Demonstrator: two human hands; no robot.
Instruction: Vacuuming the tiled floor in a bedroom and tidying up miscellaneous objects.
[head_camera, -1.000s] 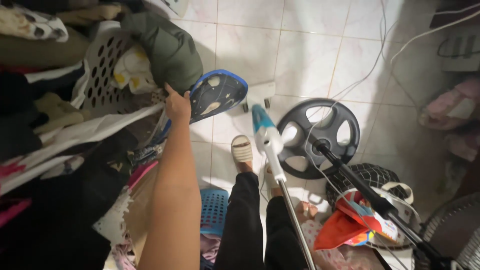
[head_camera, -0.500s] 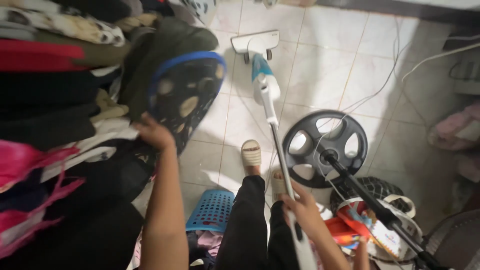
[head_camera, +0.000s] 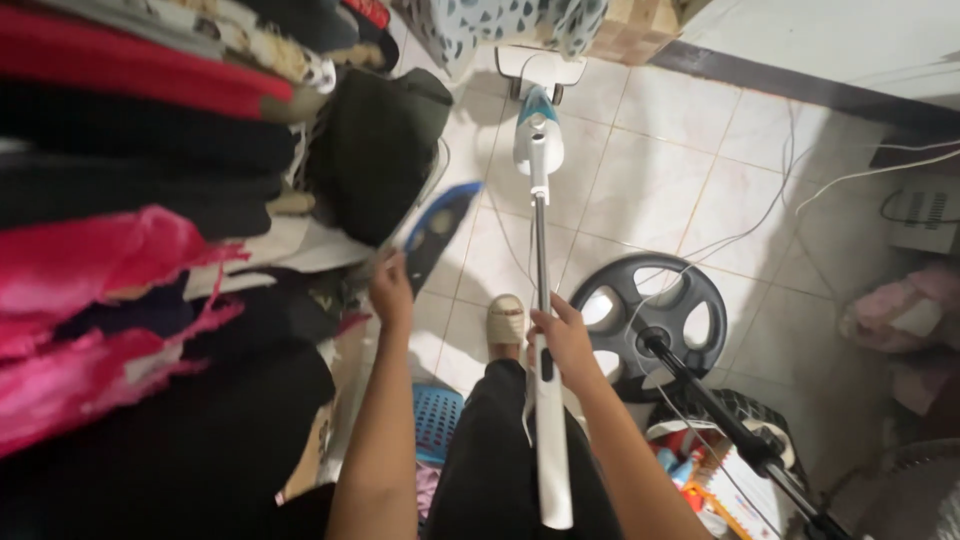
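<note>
White stick vacuum (head_camera: 540, 300), one: head against the far wall under a patterned cloth (head_camera: 520, 22), shaft running back over the tiled floor (head_camera: 660, 150) to the right hand (head_camera: 562, 340), whose fingers wrap tightly round the handle.

Left hand (head_camera: 390, 290), one: fingers closed on the edge of a dark blue-rimmed pad (head_camera: 440, 228), held tilted just beside the clothes pile (head_camera: 150, 200).

Risks, as judged:
- Pile stands high and overhangs; the dark bundle (head_camera: 385, 150) at its edge touches the lifted pad and could slide off if the pad shifts.
- Thin white cables (head_camera: 760, 215), at least two, trail across the tiles near the shaft; the vacuum head could catch or drag one.
- Weight plate (head_camera: 650, 310), one, lies close to the foot; its black bar (head_camera: 720, 425) leans across the walkway and could trip a step or knock the shaft.
- One-handed grip on the vacuum gives little control.

Further count:
- Sandal (head_camera: 505, 322), one visible.
- Blue basket (head_camera: 437, 420), one, partly hidden behind the arm.
- Bag (head_camera: 720, 470) with red and white contents, one, lower right.
- Pink fabric heap (head_camera: 900, 305), one, at right edge; blurred.
</note>
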